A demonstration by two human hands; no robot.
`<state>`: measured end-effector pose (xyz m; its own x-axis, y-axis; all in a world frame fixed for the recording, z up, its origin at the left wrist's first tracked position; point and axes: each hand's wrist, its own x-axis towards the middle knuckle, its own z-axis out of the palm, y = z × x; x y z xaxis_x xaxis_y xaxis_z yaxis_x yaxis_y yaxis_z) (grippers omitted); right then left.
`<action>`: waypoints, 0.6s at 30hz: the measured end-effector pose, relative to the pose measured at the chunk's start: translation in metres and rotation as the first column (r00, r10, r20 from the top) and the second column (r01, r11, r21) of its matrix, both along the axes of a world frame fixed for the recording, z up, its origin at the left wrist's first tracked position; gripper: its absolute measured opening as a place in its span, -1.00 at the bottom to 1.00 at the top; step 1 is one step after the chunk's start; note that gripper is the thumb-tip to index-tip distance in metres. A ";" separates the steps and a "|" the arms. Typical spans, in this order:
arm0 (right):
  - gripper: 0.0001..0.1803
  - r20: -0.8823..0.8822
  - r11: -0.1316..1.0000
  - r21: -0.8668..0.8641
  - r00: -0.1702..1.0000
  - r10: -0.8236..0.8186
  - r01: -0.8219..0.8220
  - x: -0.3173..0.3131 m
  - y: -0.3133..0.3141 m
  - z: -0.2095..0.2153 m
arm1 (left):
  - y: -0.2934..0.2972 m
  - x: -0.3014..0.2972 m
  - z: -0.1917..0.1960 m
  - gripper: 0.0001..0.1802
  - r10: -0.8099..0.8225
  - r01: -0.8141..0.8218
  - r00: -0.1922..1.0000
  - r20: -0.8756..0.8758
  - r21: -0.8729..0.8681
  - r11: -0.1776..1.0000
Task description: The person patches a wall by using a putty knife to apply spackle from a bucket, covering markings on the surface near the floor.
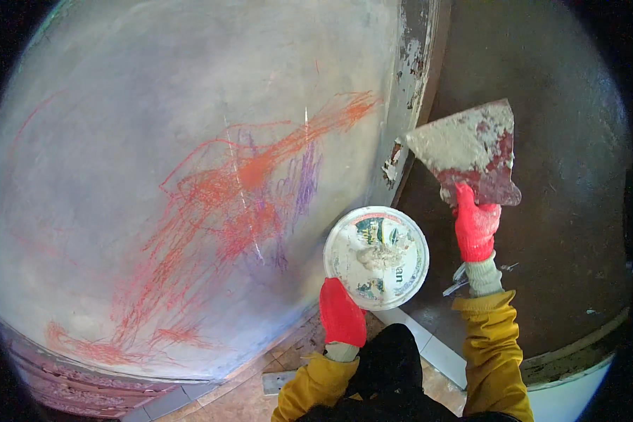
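My left hand (342, 313), in a red glove, grips the near edge of a round white plastic lid (346, 246). A small heap of pale putty (382, 259) lies in the middle of the lid. To the right, my right hand (476, 226), also in a red glove, is closed around a wide putty knife (496, 165). Its blade points up and away from me, and pale putty covers much of the reddish surface. The knife is held apart from the lid, in front of the dark brown surface. Part of its handle is hidden by my glove.
A pale wall (155, 105) with orange and purple scribbles fills the left. Between it and the dark brown panel (563, 211) runs a frame edge (410, 77) with peeling paint. Below are floor tiles (288, 359) and a pink-red rough strip (84, 383) along the wall's foot.
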<state>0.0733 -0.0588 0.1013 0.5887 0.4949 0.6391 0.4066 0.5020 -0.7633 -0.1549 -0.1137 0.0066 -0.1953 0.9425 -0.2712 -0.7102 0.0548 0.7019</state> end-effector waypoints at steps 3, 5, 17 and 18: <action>-0.78 -0.210 0.979 -0.047 0.960 0.185 -0.199 -0.019 -0.007 -0.003 | -0.004 -0.009 -0.035 -0.60 0.157 0.034 0.694 -0.703 0.250 0.968; -0.80 -0.190 0.980 -0.107 0.971 0.146 -0.169 -0.021 -0.001 -0.003 | -0.010 -0.005 -0.013 -0.58 0.018 0.081 0.778 -0.627 0.129 0.988; -0.80 -0.126 0.979 -0.180 0.989 0.075 -0.097 -0.014 0.005 -0.021 | -0.018 -0.005 0.001 -0.58 0.141 0.053 0.697 -0.703 0.246 0.968; -0.80 -0.088 0.986 -0.135 0.993 0.084 -0.095 -0.015 0.003 -0.021 | -0.019 -0.003 0.006 -0.58 -0.029 0.091 0.925 -0.379 0.148 0.985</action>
<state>0.0581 -0.0553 0.0799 0.5855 0.6283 0.5123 0.2983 0.4206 -0.8568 -0.1581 -0.1329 0.0122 -0.1946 0.9803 -0.0344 -0.3931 -0.0458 0.9184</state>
